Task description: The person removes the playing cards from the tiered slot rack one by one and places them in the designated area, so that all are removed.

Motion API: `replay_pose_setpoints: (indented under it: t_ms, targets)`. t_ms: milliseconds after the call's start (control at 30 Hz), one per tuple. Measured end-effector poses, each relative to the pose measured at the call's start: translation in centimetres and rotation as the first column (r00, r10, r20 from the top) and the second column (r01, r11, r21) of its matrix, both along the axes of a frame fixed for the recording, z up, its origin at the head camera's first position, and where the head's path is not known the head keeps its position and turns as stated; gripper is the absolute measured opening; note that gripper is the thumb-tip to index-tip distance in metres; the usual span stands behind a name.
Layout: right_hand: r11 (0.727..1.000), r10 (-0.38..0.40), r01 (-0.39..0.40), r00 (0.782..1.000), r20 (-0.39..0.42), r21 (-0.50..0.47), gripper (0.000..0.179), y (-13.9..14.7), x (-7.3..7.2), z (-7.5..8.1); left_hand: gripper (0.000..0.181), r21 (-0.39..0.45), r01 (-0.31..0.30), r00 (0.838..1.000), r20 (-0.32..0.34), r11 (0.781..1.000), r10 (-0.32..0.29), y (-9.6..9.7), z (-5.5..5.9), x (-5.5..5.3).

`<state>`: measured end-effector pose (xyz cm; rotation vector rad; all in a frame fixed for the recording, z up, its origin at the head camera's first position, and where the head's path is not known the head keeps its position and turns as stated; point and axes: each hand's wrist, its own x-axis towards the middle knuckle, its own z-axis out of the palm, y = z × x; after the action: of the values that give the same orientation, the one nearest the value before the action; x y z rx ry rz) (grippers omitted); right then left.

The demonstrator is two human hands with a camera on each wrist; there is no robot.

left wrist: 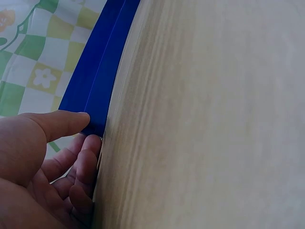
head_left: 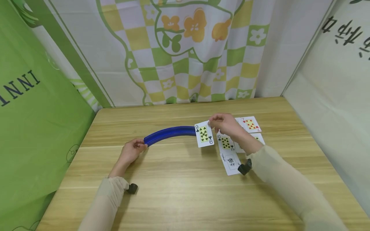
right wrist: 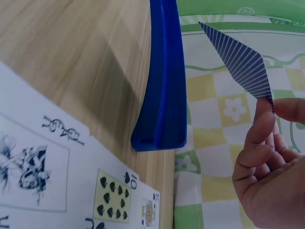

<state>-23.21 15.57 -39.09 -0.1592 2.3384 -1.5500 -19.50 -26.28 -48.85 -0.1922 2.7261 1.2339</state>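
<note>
A curved blue card holder (head_left: 170, 131) with a long groove lies on the wooden table. At its left end, my left hand (head_left: 130, 151) pinches it between thumb and fingers, as the left wrist view also shows. My right hand (head_left: 226, 125) holds a clubs playing card (head_left: 204, 134) by its edge, raised at the holder's right end. The right wrist view shows that card's striped back (right wrist: 243, 62) between thumb and fingertips. Below the right hand lie a ten of spades (head_left: 226, 143) and a joker (head_left: 230, 163), face up.
A red seven (head_left: 251, 124) and other face-up cards lie partly behind the right forearm. A checkered curtain (head_left: 185, 70) hangs along the table's back edge. Fabric walls stand on both sides: green (head_left: 43, 128) at the left, pale (head_left: 326, 96) at the right.
</note>
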Motion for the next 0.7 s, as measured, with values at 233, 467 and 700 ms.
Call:
replay_pose_setpoints:
  t_ms: [233, 467, 700]
  targets:
    - [0.999, -0.021, 0.02, 1.0, 0.02, 0.051, 0.031, 1.3, 0.4, 0.0, 0.036, 0.0, -0.001, 1.0, -0.014, 1.0, 0.001, 0.1, -0.1, -0.1]
    - [0.997, -0.039, 0.039, 0.999, -0.002, 0.074, 0.031, 2.6, 0.9, -0.2, 0.036, 0.001, -0.003, 1.0, -0.015, 1.0, 0.003, 0.2, -0.1, -0.1]
    - [0.992, -0.059, 0.061, 0.998, -0.023, 0.106, 0.029, 4.1, 1.3, -0.4, 0.036, 0.003, -0.008, 1.0, -0.011, 1.0, 0.008, 0.1, 0.0, 0.0]
